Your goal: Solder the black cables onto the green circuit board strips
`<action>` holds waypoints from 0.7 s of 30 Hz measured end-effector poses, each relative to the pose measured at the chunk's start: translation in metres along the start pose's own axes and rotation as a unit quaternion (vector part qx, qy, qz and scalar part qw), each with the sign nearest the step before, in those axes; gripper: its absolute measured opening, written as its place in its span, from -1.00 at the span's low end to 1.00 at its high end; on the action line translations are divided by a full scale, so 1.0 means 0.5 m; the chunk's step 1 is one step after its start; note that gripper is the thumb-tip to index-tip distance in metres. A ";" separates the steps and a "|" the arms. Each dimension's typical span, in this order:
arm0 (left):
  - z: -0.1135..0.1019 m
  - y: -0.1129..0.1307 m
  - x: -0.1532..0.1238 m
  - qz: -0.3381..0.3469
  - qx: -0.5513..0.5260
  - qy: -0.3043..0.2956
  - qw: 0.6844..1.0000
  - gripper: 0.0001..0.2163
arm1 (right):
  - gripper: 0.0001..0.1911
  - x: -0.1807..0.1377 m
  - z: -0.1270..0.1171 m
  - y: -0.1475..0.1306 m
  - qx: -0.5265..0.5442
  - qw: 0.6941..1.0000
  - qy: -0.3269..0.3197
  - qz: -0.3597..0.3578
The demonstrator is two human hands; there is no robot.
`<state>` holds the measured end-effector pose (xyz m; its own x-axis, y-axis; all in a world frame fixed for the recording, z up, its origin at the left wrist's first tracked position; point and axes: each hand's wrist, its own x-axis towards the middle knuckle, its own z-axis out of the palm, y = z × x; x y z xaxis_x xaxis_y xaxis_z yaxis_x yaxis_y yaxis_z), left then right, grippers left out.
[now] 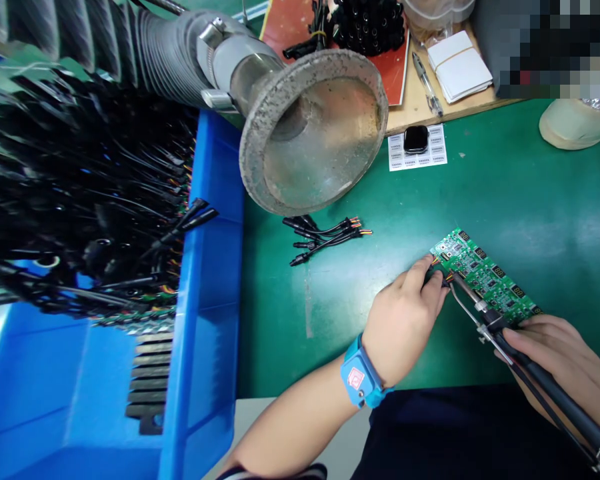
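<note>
A long green circuit board point(485, 280) with several small digit displays lies at a slant on the bench. My left hand point(405, 313), wearing a blue wrist strap point(361, 377), pinches a black cable point(436, 272) at the board's left edge. The cable's thin coloured wires meet the board there. My right hand point(560, 360) is closed round a soldering iron point(525, 363), and some of its fingers are hidden. A thin metal guide tube point(467, 310) runs along the iron, its end close to the iron's tip beside the coloured wires.
Several loose black cables point(325, 237) lie left of the board. A fume extractor hood point(315, 133) hangs above them. On the left stands a blue bin point(213, 280) heaped with cabled boards. Farther back are a label sheet point(396, 160), a pen point(427, 83) and banded white cards point(460, 63).
</note>
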<state>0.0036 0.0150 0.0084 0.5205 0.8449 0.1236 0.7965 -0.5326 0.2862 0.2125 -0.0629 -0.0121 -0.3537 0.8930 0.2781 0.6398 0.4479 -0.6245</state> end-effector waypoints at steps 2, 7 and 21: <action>0.000 0.001 0.000 0.003 0.007 0.007 1.000 -0.80 | -0.64 -0.002 -0.001 0.001 -0.006 1.000 -0.003 0.016; 0.000 0.001 -0.001 0.010 0.020 0.010 1.000 -0.81 | -0.69 -0.011 0.002 0.002 -0.018 0.998 -0.024 0.054; 0.003 0.001 0.000 0.020 0.028 0.024 0.999 -0.79 | -0.61 -0.038 -0.001 0.055 -0.036 0.996 -0.062 -0.050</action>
<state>0.0046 0.0148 0.0072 0.5375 0.8240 0.1791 0.7923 -0.5662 0.2272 0.2374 -0.0676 -0.0342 -0.4971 0.8334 0.2416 0.6424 0.5407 -0.5432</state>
